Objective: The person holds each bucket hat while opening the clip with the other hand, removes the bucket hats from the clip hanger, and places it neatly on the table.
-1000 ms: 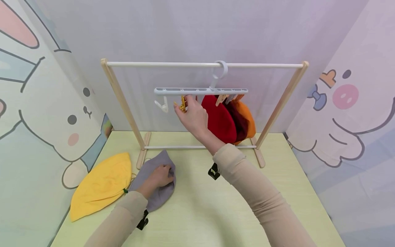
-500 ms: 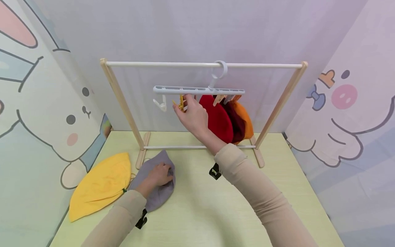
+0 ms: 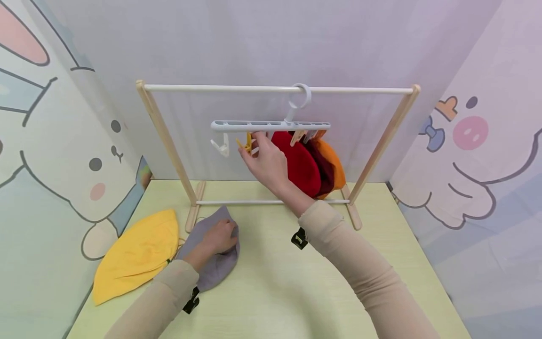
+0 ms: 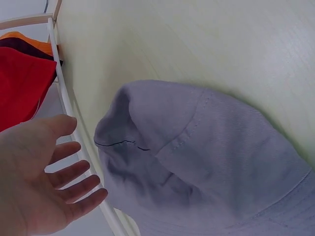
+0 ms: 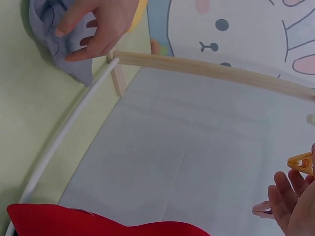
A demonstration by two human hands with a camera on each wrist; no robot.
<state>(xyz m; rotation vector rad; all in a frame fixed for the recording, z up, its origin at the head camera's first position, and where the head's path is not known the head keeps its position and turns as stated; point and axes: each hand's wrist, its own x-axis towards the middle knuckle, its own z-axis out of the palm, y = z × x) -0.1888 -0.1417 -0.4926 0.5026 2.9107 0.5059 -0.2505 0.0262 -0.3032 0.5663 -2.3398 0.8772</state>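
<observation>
In the head view my right hand (image 3: 271, 165) pinches a yellow clip (image 3: 248, 142) under the pale grey hanger (image 3: 241, 126), thumb on one side and fingers on the other. The right wrist view shows this yellow clip (image 5: 301, 163) at its right edge, with a pinkish clip (image 5: 262, 210) nearby. My left hand (image 3: 220, 236) is over a grey-purple hat (image 3: 218, 270) lying on the table. Its fingers look spread and loosely bent in the left wrist view, beside the hat's (image 4: 216, 152) folded edge; I cannot tell whether they touch it.
Red (image 3: 296, 162), maroon (image 3: 325, 172) and orange (image 3: 336, 162) hats hang from clips at the hanger's right. A white clip (image 3: 221, 145) hangs at its left end. The hanger hooks onto a rack's white rail (image 3: 211, 88). A yellow hat (image 3: 139, 259) lies at the table's left.
The hanger has turned slightly, its right end and the hanging hats shifting left. My right hand stays at the yellow clip; my left hand stays over the grey-purple hat.
</observation>
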